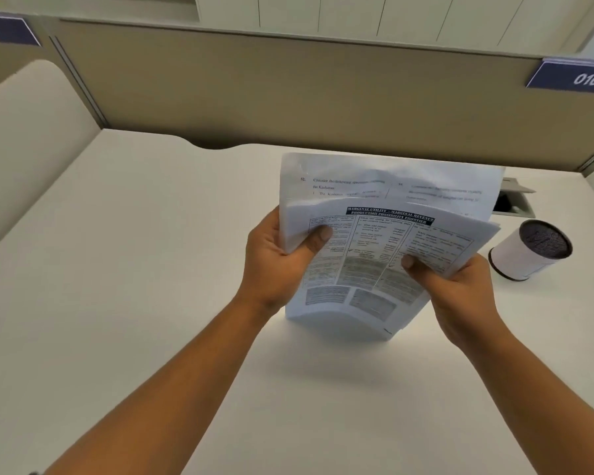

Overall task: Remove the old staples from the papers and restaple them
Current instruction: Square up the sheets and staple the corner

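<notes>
Your fingers (318, 236) pinch the papers (367, 255) from both sides, left hand (282, 265) and right hand (460, 293) holding them upright over the desk's (151, 269) middle; a can (525, 255) stands near the right edge, contents hidden.

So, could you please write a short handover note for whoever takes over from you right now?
Papers: a fanned, bowed stack held over the white desk; whether the bottom edge touches it is unclear.
Left hand: grips the stack's left edge, thumb on the front sheet.
Right hand: grips its lower right side, thumb on front.
Done: cannot tell; no staple shows.
Left: probably pulling staples and restapling, but no stapler or remover is in view. Only a white canister stands to the right.
</notes>
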A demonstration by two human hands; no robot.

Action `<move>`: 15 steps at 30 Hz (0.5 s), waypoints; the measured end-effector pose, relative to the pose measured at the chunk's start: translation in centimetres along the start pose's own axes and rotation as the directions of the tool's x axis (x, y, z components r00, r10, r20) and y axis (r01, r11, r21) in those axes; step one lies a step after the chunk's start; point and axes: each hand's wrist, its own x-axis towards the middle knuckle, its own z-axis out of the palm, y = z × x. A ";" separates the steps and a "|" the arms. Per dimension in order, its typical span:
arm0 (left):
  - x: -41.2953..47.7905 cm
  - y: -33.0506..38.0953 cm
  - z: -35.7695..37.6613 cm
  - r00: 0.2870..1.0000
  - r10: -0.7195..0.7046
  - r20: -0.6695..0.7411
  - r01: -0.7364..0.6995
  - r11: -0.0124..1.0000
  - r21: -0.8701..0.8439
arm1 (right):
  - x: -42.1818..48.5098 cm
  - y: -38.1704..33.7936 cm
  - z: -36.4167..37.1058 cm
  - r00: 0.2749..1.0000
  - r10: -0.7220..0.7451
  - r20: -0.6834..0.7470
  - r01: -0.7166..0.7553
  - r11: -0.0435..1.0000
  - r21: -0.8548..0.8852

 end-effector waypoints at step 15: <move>0.8 1.8 -1.2 0.992 0.100 0.082 -0.101 0.995 0.005 | 1.1 -0.1 -0.9 0.995 0.049 0.085 -0.049 0.999 -0.002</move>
